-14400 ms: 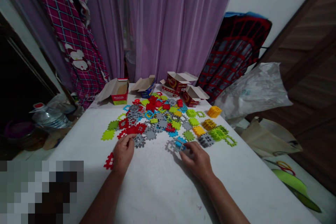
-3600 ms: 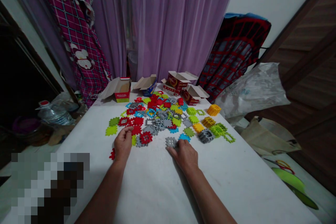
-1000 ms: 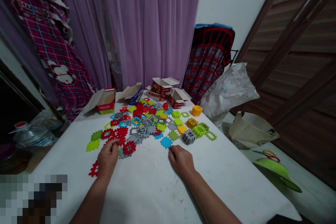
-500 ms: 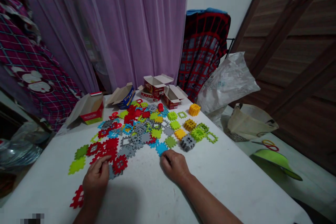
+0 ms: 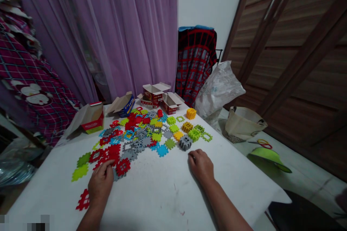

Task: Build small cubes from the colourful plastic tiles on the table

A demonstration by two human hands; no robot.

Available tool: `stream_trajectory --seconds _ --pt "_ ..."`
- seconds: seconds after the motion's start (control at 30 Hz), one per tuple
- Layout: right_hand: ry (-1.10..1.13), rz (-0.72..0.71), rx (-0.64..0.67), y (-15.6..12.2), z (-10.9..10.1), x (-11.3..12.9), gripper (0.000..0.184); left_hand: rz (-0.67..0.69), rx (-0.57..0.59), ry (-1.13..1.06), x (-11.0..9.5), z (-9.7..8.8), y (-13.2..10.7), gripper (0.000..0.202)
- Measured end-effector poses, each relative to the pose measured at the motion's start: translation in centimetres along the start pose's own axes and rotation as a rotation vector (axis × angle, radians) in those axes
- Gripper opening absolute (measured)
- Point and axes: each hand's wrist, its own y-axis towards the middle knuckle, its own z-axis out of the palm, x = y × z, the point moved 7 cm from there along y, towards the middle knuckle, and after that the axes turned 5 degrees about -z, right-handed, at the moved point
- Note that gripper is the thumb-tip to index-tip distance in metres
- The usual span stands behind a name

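Note:
My left hand (image 5: 101, 180) rests at the near edge of the pile, fingers curled and fingertips at a red interlocking tile (image 5: 113, 153). Close by lie a red window tile (image 5: 123, 166) and, partly under it, a grey piece (image 5: 118, 177). Left of the wrist is another red tile (image 5: 83, 200), partly covered by the hand. My right hand (image 5: 201, 166) lies on the table with its fingers curled in; whatever is inside them, if anything, is hidden. Just beyond it stands a grey block of joined tiles (image 5: 185, 143). A blue tile (image 5: 162, 150) lies further left.
Open cartons stand at the back: a red-green one (image 5: 93, 121), a blue one (image 5: 126, 104) and red ones (image 5: 152, 95). Yellow (image 5: 191, 113) and green (image 5: 194, 135) blocks sit on the right. A cloth bag (image 5: 242, 124), scissors (image 5: 262, 143) and a green basin (image 5: 268, 158) are beside the table (image 5: 151, 195).
My right hand has moved right, from the blue tile to in front of the grey block; the blue tile stays on the table. My left hand has hardly moved. The view has turned right.

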Motion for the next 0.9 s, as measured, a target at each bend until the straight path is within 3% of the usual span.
stream_trajectory --seconds 0.13,0.3,0.9 --pt "-0.028 -0.026 0.046 1.3 0.1 0.5 0.027 0.003 0.071 0.029 0.6 0.7 0.2 0.03" --pt "-0.034 -0.093 0.021 1.9 0.4 0.7 0.026 -0.025 0.07 0.034 1.5 1.0 0.4 0.03" --pt "0.042 -0.097 -0.052 1.9 1.0 0.0 0.027 0.005 0.003 0.023 0.3 0.6 0.1 0.029"
